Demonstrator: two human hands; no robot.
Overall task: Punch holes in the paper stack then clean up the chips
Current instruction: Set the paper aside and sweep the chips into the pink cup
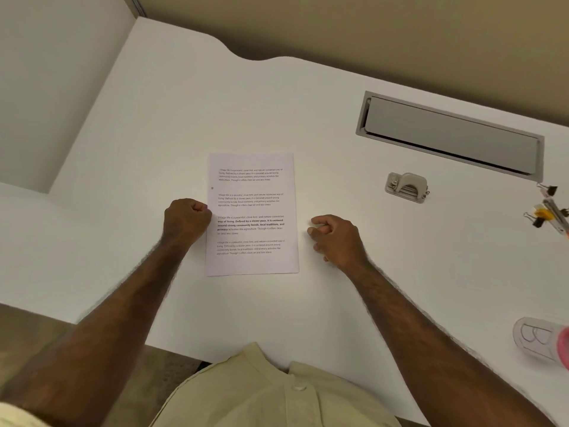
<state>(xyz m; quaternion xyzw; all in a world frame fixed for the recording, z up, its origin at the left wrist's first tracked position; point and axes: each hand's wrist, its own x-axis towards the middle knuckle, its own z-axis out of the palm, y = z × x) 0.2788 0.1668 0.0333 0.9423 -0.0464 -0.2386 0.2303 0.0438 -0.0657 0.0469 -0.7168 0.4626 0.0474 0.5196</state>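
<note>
A printed paper stack (255, 208) lies flat in the middle of the white desk (154, 134). One punched hole (212, 188) shows near its left edge. My left hand (186, 220) is a closed fist resting at the left edge of the paper. Just right of the paper, my right hand (337, 240) rests on the desk with fingers curled and nothing visible in it. A grey hole punch (407, 187) sits on the desk to the right, apart from both hands. I cannot make out any chips.
A grey cable-tray lid (451, 135) is set into the desk at the back right. Binder clips (546, 208) lie at the right edge. A clear container with a pink part (540, 340) stands at the near right. Partition walls (46, 87) border the desk on the left and behind.
</note>
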